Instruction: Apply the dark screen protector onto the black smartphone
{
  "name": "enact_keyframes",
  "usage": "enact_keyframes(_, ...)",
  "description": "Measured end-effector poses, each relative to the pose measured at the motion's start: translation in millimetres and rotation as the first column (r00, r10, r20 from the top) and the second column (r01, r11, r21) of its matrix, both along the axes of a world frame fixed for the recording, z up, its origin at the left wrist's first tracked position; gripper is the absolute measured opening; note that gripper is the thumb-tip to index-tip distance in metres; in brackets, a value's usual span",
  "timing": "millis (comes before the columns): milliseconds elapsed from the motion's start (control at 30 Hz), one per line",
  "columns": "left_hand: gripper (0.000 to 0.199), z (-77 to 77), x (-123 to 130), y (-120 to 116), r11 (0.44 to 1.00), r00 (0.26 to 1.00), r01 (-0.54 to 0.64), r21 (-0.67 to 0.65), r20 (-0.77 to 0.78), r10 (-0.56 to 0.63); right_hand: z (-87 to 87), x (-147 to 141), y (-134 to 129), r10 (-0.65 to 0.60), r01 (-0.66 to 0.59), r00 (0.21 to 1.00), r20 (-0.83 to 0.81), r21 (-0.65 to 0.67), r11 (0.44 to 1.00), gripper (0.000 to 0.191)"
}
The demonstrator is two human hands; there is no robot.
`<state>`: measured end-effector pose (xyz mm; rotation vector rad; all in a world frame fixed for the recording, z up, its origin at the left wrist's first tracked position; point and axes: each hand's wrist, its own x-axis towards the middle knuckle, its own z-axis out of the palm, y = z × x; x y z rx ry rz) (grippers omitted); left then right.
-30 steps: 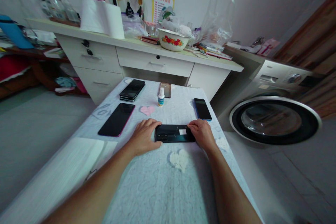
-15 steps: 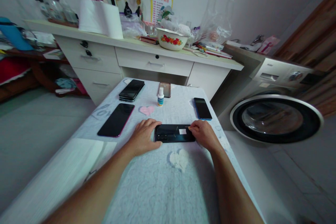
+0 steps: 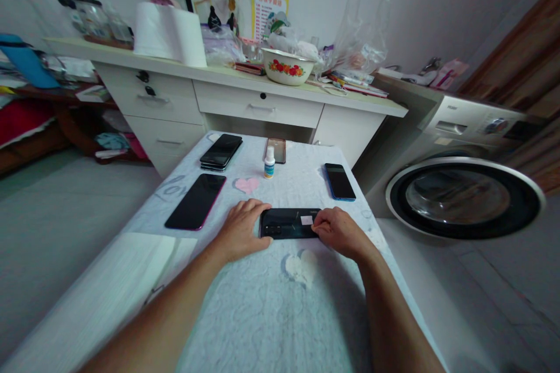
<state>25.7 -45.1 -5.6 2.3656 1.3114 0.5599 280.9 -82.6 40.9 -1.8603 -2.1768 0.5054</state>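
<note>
A dark smartphone (image 3: 286,222) lies back side up across the cloth-covered table, its camera block toward the left. My left hand (image 3: 243,229) grips its left end, the index finger along the far edge and the thumb along the near one. On the phone's back, toward the right, is a small pale sticker (image 3: 307,220). My right hand (image 3: 340,231) rests over the right end, fingertips pinched together beside the sticker. Whether anything is between those fingertips cannot be made out.
Around the phone lie a red-edged phone (image 3: 196,201), a stack of phones (image 3: 221,150), a blue-edged phone (image 3: 339,181), a small spray bottle (image 3: 269,163) and a phone case (image 3: 277,150). A white desk (image 3: 258,109) stands behind, a washing machine (image 3: 464,122) at right.
My right hand's pinched fingertips have moved from the phone's upper right corner down to the sticker's lower right edge. My left hand keeps its grip on the phone.
</note>
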Motion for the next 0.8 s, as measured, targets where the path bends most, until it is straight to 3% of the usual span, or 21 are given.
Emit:
enact_keyframes(533, 0.061, -0.7, 1, -1, 1.0, 1.0, -0.012, 0.003, -0.016, 0.012, 3.0, -11, -4, 0.141, -0.14, 0.99, -0.011, 0.023, 0.99, 0.014)
enact_keyframes(800, 0.06, 0.8, 2, 0, 1.0, 1.0, -0.015, -0.007, -0.006, 0.015, 4.5, 4, -1, 0.08, -0.082, 0.996, -0.04, -0.054, 0.995, 0.013)
